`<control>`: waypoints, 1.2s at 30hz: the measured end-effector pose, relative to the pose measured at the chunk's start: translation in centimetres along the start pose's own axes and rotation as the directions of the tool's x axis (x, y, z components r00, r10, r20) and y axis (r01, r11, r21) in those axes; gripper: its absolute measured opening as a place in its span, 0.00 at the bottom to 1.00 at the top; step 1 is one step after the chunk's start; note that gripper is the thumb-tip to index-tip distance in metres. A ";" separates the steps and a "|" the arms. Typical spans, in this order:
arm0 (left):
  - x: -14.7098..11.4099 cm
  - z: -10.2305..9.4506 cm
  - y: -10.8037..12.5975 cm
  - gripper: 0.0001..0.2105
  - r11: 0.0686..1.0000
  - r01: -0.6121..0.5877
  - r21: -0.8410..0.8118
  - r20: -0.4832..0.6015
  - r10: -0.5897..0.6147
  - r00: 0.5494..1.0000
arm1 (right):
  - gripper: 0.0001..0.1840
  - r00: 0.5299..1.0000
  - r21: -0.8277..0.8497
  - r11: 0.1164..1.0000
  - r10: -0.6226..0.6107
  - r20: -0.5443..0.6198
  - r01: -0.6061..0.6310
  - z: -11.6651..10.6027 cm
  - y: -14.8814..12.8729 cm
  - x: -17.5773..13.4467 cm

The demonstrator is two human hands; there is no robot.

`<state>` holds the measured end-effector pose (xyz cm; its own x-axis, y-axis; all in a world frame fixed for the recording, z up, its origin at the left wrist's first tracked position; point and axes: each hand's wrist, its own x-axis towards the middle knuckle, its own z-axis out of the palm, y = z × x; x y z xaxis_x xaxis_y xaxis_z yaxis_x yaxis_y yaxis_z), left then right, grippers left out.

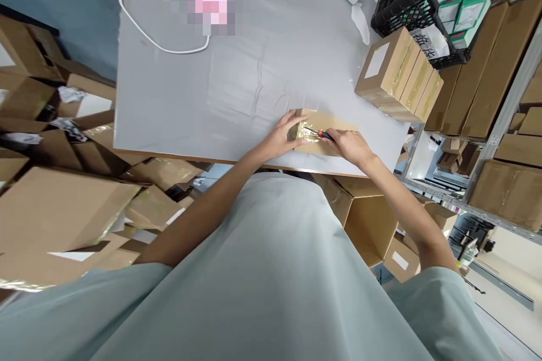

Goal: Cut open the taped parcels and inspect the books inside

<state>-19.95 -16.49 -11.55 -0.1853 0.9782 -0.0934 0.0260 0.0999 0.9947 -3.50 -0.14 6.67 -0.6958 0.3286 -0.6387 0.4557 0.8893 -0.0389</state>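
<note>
On the table (182, 101), boxes (398, 76) lie right of a carton (313, 146).

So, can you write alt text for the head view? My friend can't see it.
A person's left hand holds a small cardboard box on a gray table; the right hand holds a black-and-red tool at its tape. More boxes sit beside a black crate.

Bright, soft light glints on the tape (308, 137), with pixelation near the top and stretched edges.
</note>
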 end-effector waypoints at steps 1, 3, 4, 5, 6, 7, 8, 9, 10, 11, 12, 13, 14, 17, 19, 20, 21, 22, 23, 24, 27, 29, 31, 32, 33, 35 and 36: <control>-0.1 0.1 -0.1 0.42 1.000 0.007 -0.011 -0.007 -0.007 1.000 | 0.33 1.000 -0.018 1.000 -0.007 0.013 0.007 -0.2 -0.1 0.2; -0.1 0.3 -0.1 0.41 0.999 0.019 -0.026 -0.013 -0.019 1.000 | 0.34 0.999 -0.045 0.999 -0.021 0.031 0.022 -0.6 -0.3 0.5; -0.1 0.4 -0.1 0.41 0.999 0.022 -0.031 -0.011 -0.022 1.000 | 0.35 0.999 -0.059 0.998 -0.024 0.043 0.027 -0.7 -0.4 0.6; -0.1 0.4 -0.1 0.41 0.999 0.023 -0.034 -0.007 -0.023 1.000 | 0.35 0.998 -0.077 0.997 -0.024 0.058 0.029 -0.9 -0.6 0.6; -0.1 0.4 0.0 0.40 0.999 0.023 -0.036 -0.004 -0.023 1.000 | 0.34 0.997 -0.098 0.995 -0.020 0.080 0.028 -1.2 -0.9 0.7; -0.1 0.4 0.1 0.40 0.999 0.024 -0.035 -0.002 -0.024 1.000 | 0.33 0.995 -0.121 0.992 -0.013 0.103 0.026 -1.4 -1.2 0.8; -0.1 0.3 0.2 0.40 0.999 0.028 -0.032 -0.001 -0.028 1.000 | 0.32 0.992 -0.145 0.989 -0.004 0.127 0.022 -1.7 -1.5 0.8; -0.1 0.3 0.4 0.40 0.999 0.034 -0.028 0.001 -0.034 0.999 | 0.30 0.989 -0.168 0.986 0.009 0.148 0.016 -2.0 -1.9 0.8; -0.1 0.2 0.5 0.39 0.999 0.039 -0.023 0.002 -0.039 0.999 | 0.29 0.986 -0.187 0.982 0.024 0.166 0.008 -2.3 -2.3 0.8; -0.1 0.1 0.7 0.39 0.999 0.044 -0.018 0.003 -0.044 0.999 | 0.28 0.983 -0.204 0.979 0.039 0.180 -0.002 -2.6 -2.6 0.8; -0.1 0.1 0.8 0.39 0.999 0.047 -0.014 0.005 -0.047 0.999 | 0.27 0.980 -0.218 0.976 0.053 0.192 -0.010 -2.8 -3.0 0.8; -0.1 0.1 1.0 0.39 0.999 0.048 -0.012 0.007 -0.048 0.999 | 0.27 0.978 -0.232 0.973 0.065 0.200 -0.017 -3.1 -3.3 0.8; -0.1 0.1 1.0 0.38 0.999 0.047 -0.011 0.007 -0.047 0.999 | 0.27 0.975 -0.244 0.969 0.075 0.208 -0.022 -3.3 -3.5 0.7; -0.1 0.1 1.1 0.38 0.999 0.044 -0.014 0.001 -0.044 0.999 | 0.26 0.971 -0.276 0.961 0.096 0.221 -0.032 -3.7 -4.3 0.5; 0.0 0.2 1.0 0.38 0.999 0.043 -0.017 -0.002 -0.043 0.999 | 0.26 0.969 -0.292 0.956 0.110 0.222 -0.041 -4.0 -4.8 0.4; 0.0 0.2 1.0 0.38 0.999 0.041 -0.019 -0.002 -0.041 0.999 | 0.26 0.968 -0.298 0.953 0.118 0.220 -0.048 -4.1 -5.1 0.4; 0.1 0.2 0.9 0.38 0.999 0.038 -0.021 -0.002 -0.038 0.999 | 0.25 0.968 -0.305 0.951 0.126 0.217 -0.055 -4.3 -5.5 0.3; 0.1 0.3 0.9 0.37 0.999 0.034 -0.023 -0.003 -0.034 0.999 | 0.24 0.968 -0.311 0.948 0.134 0.213 -0.063 -4.5 -5.8 0.3; 0.1 0.3 0.9 0.37 0.999 0.029 -0.025 -0.004 -0.030 1.000 | 0.24 0.967 -0.315 0.946 0.141 0.211 -0.069 -4.7 -6.1 0.3; 0.1 0.3 0.8 0.37 0.999 0.025 -0.027 -0.007 -0.025 1.000 | 0.23 0.967 -0.318 0.945 0.146 0.208 -0.074 -4.8 -6.4 0.3; 0.1 0.3 0.6 0.38 0.999 0.011 -0.033 -0.014 -0.012 1.000 | 0.22 0.966 -0.320 0.944 0.151 0.211 -0.078 -5.3 -7.0 0.4; 0.2 0.4 0.4 0.38 0.999 0.002 -0.036 -0.014 -0.002 1.000 | 0.23 0.965 -0.326 0.942 0.153 0.212 -0.078 -5.4 -7.1 0.5; 0.2 0.4 0.2 0.39 0.999 -0.006 -0.036 -0.013 0.006 1.000 | 0.23 0.966 -0.337 0.938 0.156 0.207 -0.079 -5.5 -7.2 0.6; 0.2 0.4 0.1 0.39 0.999 -0.008 -0.035 -0.013 0.007 1.000 | 0.23 0.966 -0.343 0.936 0.157 0.203 -0.080 -5.5 -7.3 0.7; 0.3 0.4 0.1 0.39 0.999 -0.008 -0.035 -0.015 0.007 1.000 | 0.22 0.966 -0.349 0.933 0.159 0.202 -0.081 -5.6 -7.5 0.7; 0.4 0.5 0.0 0.40 0.999 -0.004 -0.034 -0.019 0.004 1.000 | 0.21 0.965 -0.357 0.930 0.166 0.203 -0.085 -5.9 -8.0 0.7; 0.4 0.5 -0.1 0.40 0.999 -0.001 -0.034 -0.019 0.000 1.000 | 0.20 0.964 -0.359 0.929 0.170 0.205 -0.087 -6.0 -8.3 0.7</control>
<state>-19.55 -16.00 -11.68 -0.2042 0.9746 -0.0920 -0.0072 0.0925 0.9957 -11.15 -5.40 11.14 -0.4797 0.4024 -0.7797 0.2849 0.9119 0.2954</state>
